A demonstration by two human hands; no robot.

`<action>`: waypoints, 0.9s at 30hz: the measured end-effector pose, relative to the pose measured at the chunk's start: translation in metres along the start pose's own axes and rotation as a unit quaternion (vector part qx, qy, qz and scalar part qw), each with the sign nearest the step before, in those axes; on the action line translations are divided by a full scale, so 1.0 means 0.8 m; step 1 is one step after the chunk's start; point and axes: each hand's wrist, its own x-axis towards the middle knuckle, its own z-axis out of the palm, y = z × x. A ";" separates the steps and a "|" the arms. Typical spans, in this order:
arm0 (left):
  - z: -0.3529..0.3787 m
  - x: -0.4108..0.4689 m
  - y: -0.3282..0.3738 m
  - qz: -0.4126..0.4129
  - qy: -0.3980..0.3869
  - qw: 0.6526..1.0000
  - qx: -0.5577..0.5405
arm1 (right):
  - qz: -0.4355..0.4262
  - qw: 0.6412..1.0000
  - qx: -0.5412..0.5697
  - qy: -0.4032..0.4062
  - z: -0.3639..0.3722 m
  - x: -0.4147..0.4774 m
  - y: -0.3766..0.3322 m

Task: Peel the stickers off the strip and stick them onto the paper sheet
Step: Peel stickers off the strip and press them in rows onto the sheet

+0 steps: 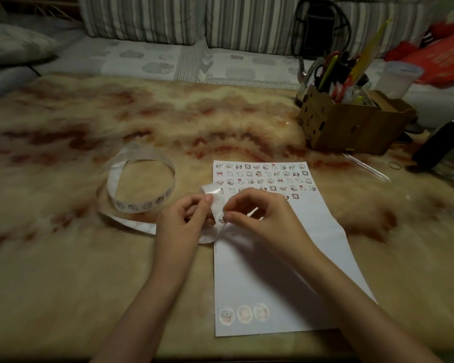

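Head view: right of centre in the upper part of the frame stands a cardboard box (pixel 351 129), packed with pens, scissors and other upright tools. Just right of it, and further up the frame, is a translucent plastic cup (pixel 400 79); I cannot tell what it holds.

At centre left the strip (pixel 139 206) stands on edge in a loose ring on the marbled surface (pixel 63 258), with printed stickers showing on its near face. From the ring it runs along the surface toward the lower right and rises into my hands, its free end curling up above them.

My left hand (pixel 184 221) pinches the strip between thumb and fingers. My right hand (pixel 262 218) is curled, its fingertips nipping the edge of one sticker (pixel 221 219) on the strip's face. Both hands meet over the left edge of the paper sheet (pixel 247 284).

This sheet lies flat, its long axis running from the bottom of the frame up toward the centre, a short edge nearest me. Rows of small stickers (pixel 265 176) fill its far end, and three round stickers (pixel 244 313) sit in its near left corner.
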 end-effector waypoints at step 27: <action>0.000 -0.004 -0.004 0.022 -0.034 0.996 0.075 | -0.046 0.997 -0.057 0.019 -0.002 -0.017 0.009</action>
